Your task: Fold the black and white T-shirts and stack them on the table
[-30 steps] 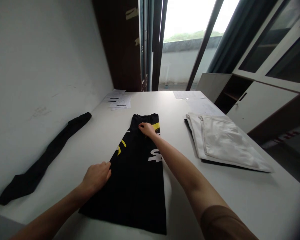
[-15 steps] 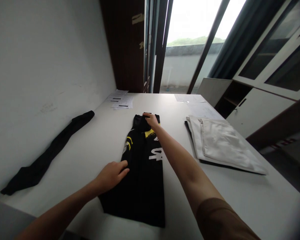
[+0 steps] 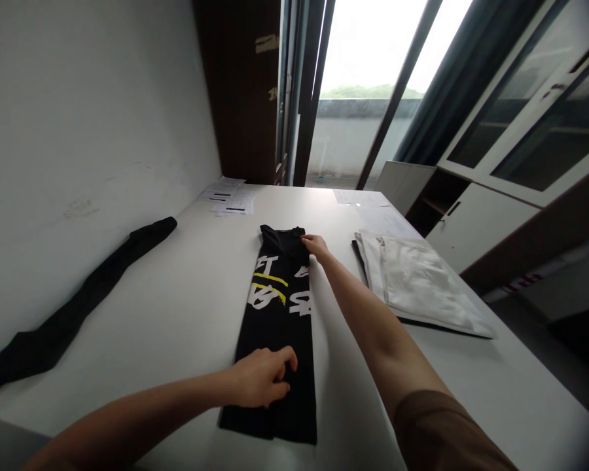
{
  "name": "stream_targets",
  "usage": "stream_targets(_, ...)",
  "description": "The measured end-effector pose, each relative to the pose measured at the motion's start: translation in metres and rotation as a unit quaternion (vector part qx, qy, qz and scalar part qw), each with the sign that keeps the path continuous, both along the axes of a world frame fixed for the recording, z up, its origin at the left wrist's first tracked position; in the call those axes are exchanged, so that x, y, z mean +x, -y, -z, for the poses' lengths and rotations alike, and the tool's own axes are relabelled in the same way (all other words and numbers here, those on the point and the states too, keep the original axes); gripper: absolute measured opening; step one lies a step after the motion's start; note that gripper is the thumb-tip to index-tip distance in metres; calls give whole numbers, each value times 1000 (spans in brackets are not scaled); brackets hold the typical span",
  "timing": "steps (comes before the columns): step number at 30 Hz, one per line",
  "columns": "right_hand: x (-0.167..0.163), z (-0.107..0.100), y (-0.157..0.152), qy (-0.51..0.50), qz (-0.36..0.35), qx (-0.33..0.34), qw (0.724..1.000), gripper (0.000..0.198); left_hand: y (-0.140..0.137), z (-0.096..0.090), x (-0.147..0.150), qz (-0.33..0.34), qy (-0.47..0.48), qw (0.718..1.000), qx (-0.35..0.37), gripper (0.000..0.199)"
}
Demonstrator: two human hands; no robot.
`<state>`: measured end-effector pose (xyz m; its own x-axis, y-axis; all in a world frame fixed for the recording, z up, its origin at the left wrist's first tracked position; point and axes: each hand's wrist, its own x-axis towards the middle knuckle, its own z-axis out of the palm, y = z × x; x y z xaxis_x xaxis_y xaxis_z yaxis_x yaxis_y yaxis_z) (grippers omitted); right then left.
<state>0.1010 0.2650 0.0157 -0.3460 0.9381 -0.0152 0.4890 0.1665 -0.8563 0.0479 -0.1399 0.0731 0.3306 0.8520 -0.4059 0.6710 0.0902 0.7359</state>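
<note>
A black T-shirt [image 3: 275, 333] with white lettering and yellow strokes lies on the white table, folded into a long narrow strip. Its collar end points away from me. My left hand [image 3: 262, 378] rests over the near part of the shirt, thumb and index finger apart, other fingers partly curled. At the far right corner, beside the collar, my right hand [image 3: 317, 246] pinches the shirt's edge. The fabric under my left palm is hidden.
On the white table [image 3: 196, 288], a long dark cloth [image 3: 86, 307] lies along the left wall. Folded white garments [image 3: 422, 278] with a dark layer beneath sit at right. Paper sheets [image 3: 233, 198] lie at the far left, more papers [image 3: 360, 197] at the far right.
The shirt's left part now lies folded over towards the middle, showing more lettering and a narrower shape. My left hand moved right and nearer; my right hand shifted from the collar to the right edge.
</note>
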Motion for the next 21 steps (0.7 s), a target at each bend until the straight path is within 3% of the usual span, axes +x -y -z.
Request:
stream_targets(2, -3, 0, -1, -4, 11, 52, 999, 36, 0, -3, -2, 12, 62, 997, -44, 28)
stream_targets(4, -4, 0, -2, 6, 30, 91, 995, 37, -4, -5, -6, 23, 69, 997, -23, 23)
stream_targets(6, -5, -1, -3, 45, 57, 84, 994, 37, -13, -5, -15, 20, 8, 997, 75, 19)
stream_targets(9, -12, -2, -2, 99, 97, 60, 989, 35, -31, 4, -34, 21, -101, 968, 229, 16)
stream_targets(11, -23, -4, 2, 111, 104, 104, 983, 35, -42, 16, -49, 36, -140, 944, 296, 20)
stream_targets(15, -58, -7, 10, 153, 11, 195, 969, 30, -52, 41, -67, 26, -188, 916, 355, 32)
stream_targets(21, -106, -5, 2, 118, -138, 161, 970, 40, -43, 51, -50, 64, -219, 913, 337, 56)
